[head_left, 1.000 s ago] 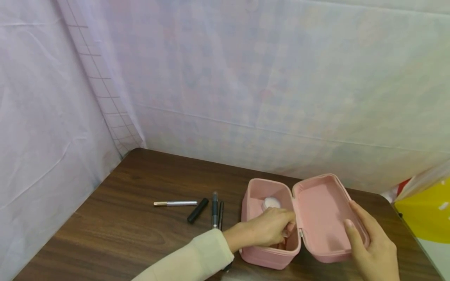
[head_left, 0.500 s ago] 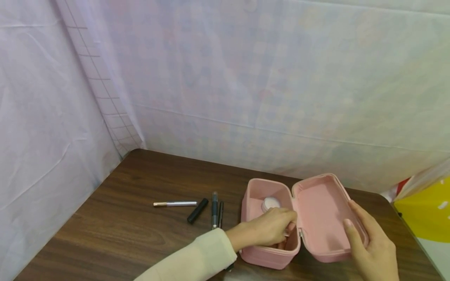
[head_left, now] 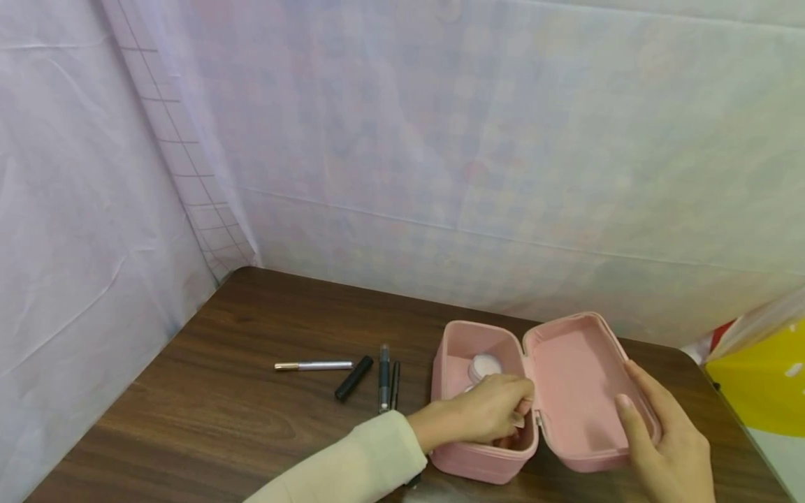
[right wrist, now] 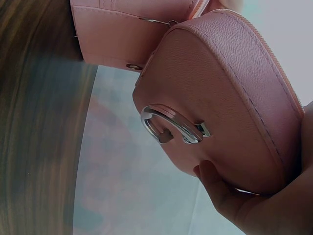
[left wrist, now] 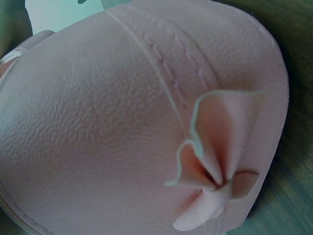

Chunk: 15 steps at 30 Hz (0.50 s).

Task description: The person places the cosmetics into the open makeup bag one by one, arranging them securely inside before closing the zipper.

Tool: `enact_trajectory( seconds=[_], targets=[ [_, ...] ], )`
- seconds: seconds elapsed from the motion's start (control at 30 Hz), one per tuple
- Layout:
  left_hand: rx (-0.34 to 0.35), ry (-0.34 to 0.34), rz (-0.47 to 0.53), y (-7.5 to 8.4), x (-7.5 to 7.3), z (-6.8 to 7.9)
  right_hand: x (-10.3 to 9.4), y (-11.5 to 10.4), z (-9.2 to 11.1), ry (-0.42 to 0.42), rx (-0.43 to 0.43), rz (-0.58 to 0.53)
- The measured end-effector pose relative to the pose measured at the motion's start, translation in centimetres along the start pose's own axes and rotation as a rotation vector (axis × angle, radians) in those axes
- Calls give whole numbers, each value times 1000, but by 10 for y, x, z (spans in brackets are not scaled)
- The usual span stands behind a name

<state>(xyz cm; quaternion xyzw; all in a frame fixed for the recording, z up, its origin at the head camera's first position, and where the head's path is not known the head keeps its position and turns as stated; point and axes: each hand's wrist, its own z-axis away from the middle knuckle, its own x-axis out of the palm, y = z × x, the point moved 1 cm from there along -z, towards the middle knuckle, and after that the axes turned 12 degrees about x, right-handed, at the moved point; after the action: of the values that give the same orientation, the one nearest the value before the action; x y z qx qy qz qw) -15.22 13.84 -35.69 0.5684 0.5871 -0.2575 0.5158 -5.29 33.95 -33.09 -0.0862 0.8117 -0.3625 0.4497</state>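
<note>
A pink makeup case [head_left: 484, 462] stands unzipped on the table, its lid [head_left: 581, 391] swung out to the right. My left hand [head_left: 493, 412] reaches down into it, fingers curled round a small pale item [head_left: 518, 421] whose kind is mostly hidden. Behind that hand, a round white-lidded jar [head_left: 486, 365] lies in the case. My right hand [head_left: 673, 436] grips the lid's outer edge, thumb on the inner side. The right wrist view gives the lid's outside with its handle [right wrist: 171, 122] and metal fittings. A leather bow [left wrist: 220, 171] decorates the case's wall in the left wrist view.
Left of the case lie a silver pen-like tube with a gold end [head_left: 313, 365], a short black tube [head_left: 354, 378], a dark clear-capped pen [head_left: 384, 377] and a thin black pencil [head_left: 395, 385]. White curtains [head_left: 440, 140] hang behind the wooden table [head_left: 207, 405].
My left hand has shifted slightly to the right inside the case, the pale item moving with it. More white shows beside the jar. My right hand and the lid stay nearly still.
</note>
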Motion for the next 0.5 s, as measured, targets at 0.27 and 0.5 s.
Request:
enact_trajectory(
  seconds=[0.27,0.5],
  targets=[
    [-11,-2,10,0,0,2,0,0,1,3,-7,-5],
    [-19,-14,14,-1,1,1,0,0,1,-7,-1,-4]
  ],
)
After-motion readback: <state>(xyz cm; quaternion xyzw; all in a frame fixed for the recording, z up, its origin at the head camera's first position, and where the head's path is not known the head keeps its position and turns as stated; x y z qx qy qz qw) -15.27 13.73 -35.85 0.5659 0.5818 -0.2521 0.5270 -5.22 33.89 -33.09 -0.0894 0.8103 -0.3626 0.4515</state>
